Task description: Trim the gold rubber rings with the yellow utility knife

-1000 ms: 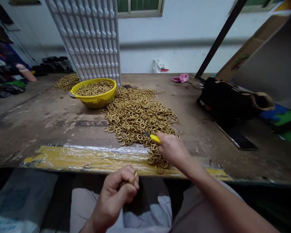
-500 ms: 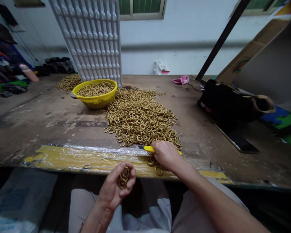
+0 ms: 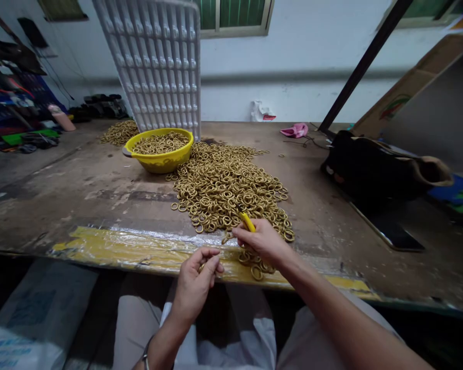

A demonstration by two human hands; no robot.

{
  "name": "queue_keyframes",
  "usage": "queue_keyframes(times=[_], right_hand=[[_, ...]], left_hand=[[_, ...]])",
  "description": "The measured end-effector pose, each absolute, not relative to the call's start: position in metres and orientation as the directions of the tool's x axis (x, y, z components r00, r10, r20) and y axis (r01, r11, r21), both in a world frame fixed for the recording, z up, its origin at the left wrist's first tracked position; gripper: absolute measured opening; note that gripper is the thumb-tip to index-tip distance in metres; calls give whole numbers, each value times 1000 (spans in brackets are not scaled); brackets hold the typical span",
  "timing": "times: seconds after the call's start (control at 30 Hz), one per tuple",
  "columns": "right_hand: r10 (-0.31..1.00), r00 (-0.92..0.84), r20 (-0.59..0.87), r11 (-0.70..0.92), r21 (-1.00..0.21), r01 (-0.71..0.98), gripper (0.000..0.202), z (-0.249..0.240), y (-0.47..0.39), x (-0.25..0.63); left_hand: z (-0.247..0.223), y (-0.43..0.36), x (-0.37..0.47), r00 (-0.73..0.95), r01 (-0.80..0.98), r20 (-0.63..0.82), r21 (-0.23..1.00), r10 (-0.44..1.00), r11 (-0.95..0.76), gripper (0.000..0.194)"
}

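Gold-coloured rings [image 3: 224,190] lie heaped on the surface [image 3: 96,180], seemingly for short reach. The right hand's [image 3: 265,239] grip pinches some, the yellow tool [image 3: 247,222] tucked in (perhaps to leave fingertips free); the left hand's [image 3: 195,282] is closed around a ring [image 3: 201,267], mostly hidden.

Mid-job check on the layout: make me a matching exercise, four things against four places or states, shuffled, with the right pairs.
Things
1 yellow tool
2 yellow bowl
3 pink cloth
4 ridged panel

Places or states
A standing behind the yellow bowl
B in the right hand
C filled with rings
D lying near the wall

Pairs: 1-B, 2-C, 3-D, 4-A
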State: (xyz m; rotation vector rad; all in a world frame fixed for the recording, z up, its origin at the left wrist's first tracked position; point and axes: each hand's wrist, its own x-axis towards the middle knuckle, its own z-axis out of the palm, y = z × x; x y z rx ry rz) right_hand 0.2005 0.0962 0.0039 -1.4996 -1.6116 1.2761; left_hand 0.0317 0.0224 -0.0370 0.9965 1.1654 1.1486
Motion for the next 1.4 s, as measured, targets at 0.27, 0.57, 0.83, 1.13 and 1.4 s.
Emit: queue_keyframes(times=[0.27, 0.57, 0.83, 1.13, 1.4], right_hand=[[964, -263, -51, 156, -692, 705, 17, 12, 94, 208], [887, -433, -162, 417, -125, 900, 14, 7, 71, 206], [955, -255, -151, -7, -871, 492, 29, 20, 85, 202], [852, -326, -410, -371, -912, 176, 30, 16, 71, 183], [835, -332, -439, -424, -897, 120, 27, 11, 65, 177]], left_hand=[[-43, 22, 27, 14, -82, -152, 985, 988, 153, 25], [-43, 19, 15, -49, -125, -232, 966, 971, 225, 26], [-37, 16, 26, 2, -33, -152, 988, 988, 152, 23], [-14, 19, 38, -16, 235, 114, 966, 993, -108, 13], [-17, 22, 38, -11, 160, 60, 986, 998, -58, 8]])
